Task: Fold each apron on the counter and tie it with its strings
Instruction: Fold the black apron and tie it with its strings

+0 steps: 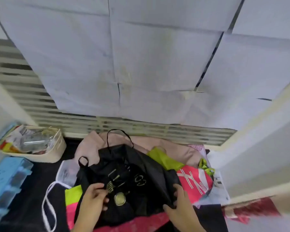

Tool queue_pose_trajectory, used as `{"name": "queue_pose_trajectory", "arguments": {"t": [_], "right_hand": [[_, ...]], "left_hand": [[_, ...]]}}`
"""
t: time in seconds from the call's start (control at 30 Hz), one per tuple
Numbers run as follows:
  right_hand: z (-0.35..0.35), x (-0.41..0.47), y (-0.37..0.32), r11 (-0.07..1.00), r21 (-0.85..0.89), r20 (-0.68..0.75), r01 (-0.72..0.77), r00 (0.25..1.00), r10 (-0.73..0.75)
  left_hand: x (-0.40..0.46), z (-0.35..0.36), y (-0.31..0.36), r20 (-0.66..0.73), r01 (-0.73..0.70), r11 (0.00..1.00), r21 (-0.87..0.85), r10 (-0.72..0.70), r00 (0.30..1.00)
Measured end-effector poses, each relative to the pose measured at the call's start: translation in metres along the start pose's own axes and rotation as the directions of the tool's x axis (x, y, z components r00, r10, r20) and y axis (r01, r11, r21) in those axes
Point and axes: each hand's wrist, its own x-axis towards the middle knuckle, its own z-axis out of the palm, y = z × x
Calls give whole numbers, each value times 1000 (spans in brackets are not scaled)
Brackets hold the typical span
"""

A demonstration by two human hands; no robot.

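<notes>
Two hands: both are working at the near edge of the pile.
Left hand (95, 194): its fingers are curling onto the black apron (124, 178) near the gold print, thumb on top, pinching the cloth.
Right hand (179, 200): its fingers are wrapping round a bunched fold at the apron's right edge, gripping it.
Black apron: it is lying crumpled on top of the pile, near the middle of the surface (32, 190), with pale lettering and a round gold emblem facing up.
Strings: a thin black loop (119, 136) is standing up from the apron's far side; a smaller black loop (83, 161) is sticking out at its left.
Pile: a beige cloth (94, 144) is lying behind the black apron, a lime piece (162, 159) at its right, a pink apron (196, 181) with white print further right, and pink and lime fabric is showing under the near edge.
White strap (48, 203): it is looping over the dark surface left of the pile.
Basket (52, 156): this cream container is sitting at the left rear, holding a clear plastic bottle and crumpled printed wrappers; finer contents are too blurred to tell.
Blue box (5, 183): it is sitting at the far left, just in front of the basket; I cannot tell what is in it.
Wall (157, 64): white sheets are covering it above a slatted vent.
</notes>
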Motion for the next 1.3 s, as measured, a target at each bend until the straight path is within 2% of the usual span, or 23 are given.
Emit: {"name": "queue_pose_trajectory", "arguments": {"t": [0.03,0.1,0.2,0.27,0.37,0.47,0.53,0.6,0.63,0.67,0.73,0.8,0.87,0.93,1.0,1.07,1.13,1.17,1.2,1.23,1.27,1.3], "right_hand": [[5,5,-8,986,-129,10,103,995,-103],[13,16,-40,939,-318,-1,129,991,-136],[9,34,-62,916,-391,-28,91,993,-111],[2,44,-64,939,-331,-40,96,993,-115],[-28,39,-100,963,-126,-106,237,962,-250],[-76,21,-155,938,36,-123,344,933,-338],[-112,6,-193,897,58,-108,438,896,-431],[-148,-16,-228,859,95,-123,504,862,-492],[-167,-27,-243,842,101,-123,530,846,-518],[-183,-39,-254,827,107,-97,551,834,-543],[-214,-61,-271,800,71,19,596,801,-599],[-238,-76,-283,760,-63,120,646,761,-637],[-252,-84,-295,686,-170,141,708,706,-694],[-267,-85,-300,669,-228,38,708,693,-720],[-291,-80,-303,717,-275,-160,640,705,-691],[-324,-76,-309,791,-315,-291,525,739,-607],[-363,-86,-325,816,-379,-347,437,750,-563],[-383,-96,-334,801,-416,-385,431,714,-585],[-399,-107,-341,778,-430,-449,458,639,-625],[-411,-121,-348,730,-425,-532,536,504,-680],[-416,-132,-348,644,-430,-619,633,312,-720],[-412,-138,-343,543,-468,-667,697,125,-735]], "left_hand": [[13,6,4,-36,-19,999,-45,17,999],[24,14,23,-24,-18,999,-43,17,1000],[28,23,32,3,-65,998,-26,65,998],[28,20,38,-4,-98,995,6,98,995],[47,13,51,-40,-137,991,14,137,990],[58,9,62,54,-128,966,223,119,991],[68,7,66,45,-49,946,322,36,998],[64,3,74,-29,95,932,350,-90,995],[64,1,78,-59,107,925,365,-92,994],[60,-2,85,-70,69,917,392,-45,997],[61,-4,100,-61,-127,876,465,175,983],[51,-5,139,77,-389,786,481,405,911],[35,-3,184,220,-544,709,448,503,836],[18,-4,227,306,-535,770,347,446,841],[11,-10,264,271,-527,807,265,462,844],[-3,-26,307,225,-612,761,216,571,790],[-33,-48,366,211,-698,661,275,667,714],[-49,-57,398,207,-734,597,325,712,671],[-69,-68,429,191,-767,515,383,768,611],[-92,-76,454,146,-796,424,433,838,526],[-115,-82,471,64,-829,339,444,911,407],[-134,-84,478,-59,-869,248,429,967,247]]}}
